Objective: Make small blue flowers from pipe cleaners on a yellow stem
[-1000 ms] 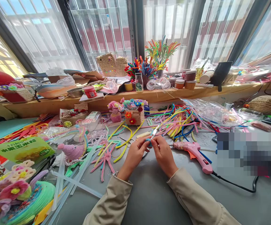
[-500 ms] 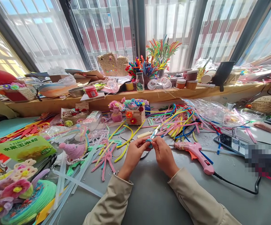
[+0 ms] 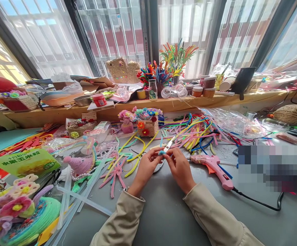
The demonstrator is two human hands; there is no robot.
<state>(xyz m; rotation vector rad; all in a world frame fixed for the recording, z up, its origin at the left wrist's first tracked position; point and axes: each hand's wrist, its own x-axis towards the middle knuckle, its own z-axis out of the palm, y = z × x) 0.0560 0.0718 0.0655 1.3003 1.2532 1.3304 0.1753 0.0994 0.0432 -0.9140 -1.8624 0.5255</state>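
Between my fingertips is a small blue pipe-cleaner piece (image 3: 161,152), partly covered by the fingers. My left hand (image 3: 148,167) pinches it from the left. My right hand (image 3: 178,168) has its thumb and fingers closed on its right side. Just behind the hands lie scissors (image 3: 169,145), their blades pointing away and part of the handles hidden by my hands. A pink glue gun (image 3: 215,167) rests on the grey table right of my right hand. Pink pipe cleaners (image 3: 117,172) lie to the left of my left hand.
Colourful pipe cleaners (image 3: 193,131) are heaped behind the hands. Clear glue sticks (image 3: 87,201) and a flower-topped green hat (image 3: 35,218) lie at left. A woven basket (image 3: 147,127) stands at the back. The glue gun's black cord (image 3: 256,204) curves rightward. Jars line the ledge (image 3: 128,108).
My fingers have shifted around the blue piece, and a blue strand now stands up behind it. More of the scissors shows. The blurred patch at right has spread leftward over the phone.
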